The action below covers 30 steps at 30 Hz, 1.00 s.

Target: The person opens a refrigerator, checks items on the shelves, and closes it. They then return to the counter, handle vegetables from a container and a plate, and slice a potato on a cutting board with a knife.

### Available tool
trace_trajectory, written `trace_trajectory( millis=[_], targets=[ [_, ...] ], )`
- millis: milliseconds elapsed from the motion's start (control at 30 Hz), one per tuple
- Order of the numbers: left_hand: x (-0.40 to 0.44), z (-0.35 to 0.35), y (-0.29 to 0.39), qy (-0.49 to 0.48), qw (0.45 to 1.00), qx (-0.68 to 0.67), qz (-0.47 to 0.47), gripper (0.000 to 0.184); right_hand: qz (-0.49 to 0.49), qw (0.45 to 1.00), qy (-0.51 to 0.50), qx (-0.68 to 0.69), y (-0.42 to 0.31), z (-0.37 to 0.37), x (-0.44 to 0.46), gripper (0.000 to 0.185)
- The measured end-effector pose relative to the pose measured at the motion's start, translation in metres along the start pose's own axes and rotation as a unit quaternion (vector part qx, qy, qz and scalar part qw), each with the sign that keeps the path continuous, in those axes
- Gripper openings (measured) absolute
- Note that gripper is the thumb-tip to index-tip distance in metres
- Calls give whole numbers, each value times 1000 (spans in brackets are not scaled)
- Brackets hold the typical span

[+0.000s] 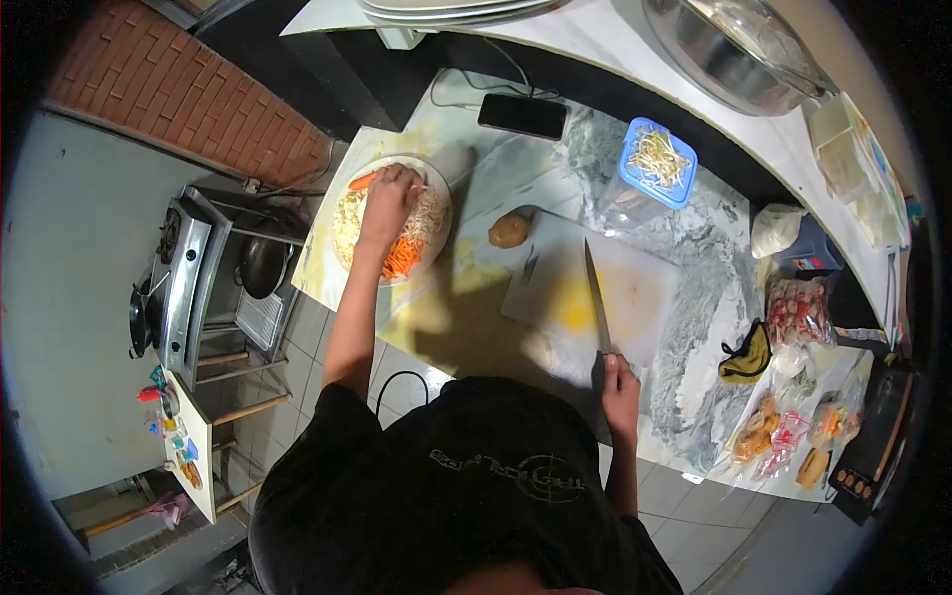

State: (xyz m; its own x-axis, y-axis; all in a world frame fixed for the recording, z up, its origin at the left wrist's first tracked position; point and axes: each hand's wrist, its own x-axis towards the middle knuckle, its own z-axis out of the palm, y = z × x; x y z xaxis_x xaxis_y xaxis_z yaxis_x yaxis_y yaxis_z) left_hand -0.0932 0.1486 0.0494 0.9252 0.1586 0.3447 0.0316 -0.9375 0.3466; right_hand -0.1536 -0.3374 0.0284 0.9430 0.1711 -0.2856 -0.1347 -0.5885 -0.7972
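Observation:
My left hand (394,201) is over the round plate (436,260) at the left of the counter. Its fingers curl round a carrot (363,181), whose orange end sticks out on the left. On the plate lie shredded carrot (404,258), bean sprouts (428,216) and a pale chopped vegetable (347,220). In my right hand (620,385) is the handle of a long kitchen knife (598,297). The blade points away from me over a white cutting board (645,288) with a yellow stain. A brown potato (509,231) sits beside the board's far left corner.
A phone (522,116) lies at the back. Bean sprouts (658,159) rest on a blue-lidded container (635,193). Bagged food (799,309) and a yellow-black cloth (746,354) are on the right. A shelf holds a metal bowl (734,50). A gas stove (186,260) stands left.

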Motion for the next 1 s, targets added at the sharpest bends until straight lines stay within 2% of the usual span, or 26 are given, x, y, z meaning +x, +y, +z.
trace_trajectory(
  millis=[133, 233, 267, 333, 367, 400, 467, 500, 600, 800, 867, 1000],
  targets=[
    [-1, -12, 17, 60, 998, 12, 0, 7, 45, 998, -44, -25, 6, -6, 12, 42],
    [-8, -9, 48, 7, 955, -240, -175, 6, 27, 999, -44, -13, 1, -9, 13, 41],
    [-11, -3, 56, 6, 954, -242, -177, 6, 29, 998, -45, -16, 2, -8, 13, 41],
    [-17, 10, 72, 18, 827, -523, -208, 8, 18, 999, -40, -8, 7, -6, 13, 40],
    [-19, 15, 79, 0, 794, -569, -213, 11, 21, 999, -38, -11, 7, -8, 12, 40],
    [-20, 16, 89, -2, 792, -572, -212, 11, 25, 999, -43, -14, 7, -9, 11, 40],
    [-23, 18, 111, -52, 723, -645, -243, 9, 31, 998, -43, -18, 8, -9, 6, 39],
    [-24, 22, 125, -52, 683, -688, -239, 21, 17, 999, -28, 1, 12, -8, 3, 40],
    [-27, 27, 155, -92, 650, -713, -247, 24, 5, 999, -3, 38, 19, -8, -8, 41],
    [-31, 62, 183, -134, 670, -702, -204, 22, 33, 998, 12, 57, 18, -20, -29, 41],
    [-33, 71, 198, -117, 745, -638, -152, 18, 46, 998, 23, 39, 18, -22, -36, 42],
    [-50, 120, 213, -161, 765, -612, -118, 17, 49, 995, 58, 64, 24, -18, -47, 43]
  ],
)
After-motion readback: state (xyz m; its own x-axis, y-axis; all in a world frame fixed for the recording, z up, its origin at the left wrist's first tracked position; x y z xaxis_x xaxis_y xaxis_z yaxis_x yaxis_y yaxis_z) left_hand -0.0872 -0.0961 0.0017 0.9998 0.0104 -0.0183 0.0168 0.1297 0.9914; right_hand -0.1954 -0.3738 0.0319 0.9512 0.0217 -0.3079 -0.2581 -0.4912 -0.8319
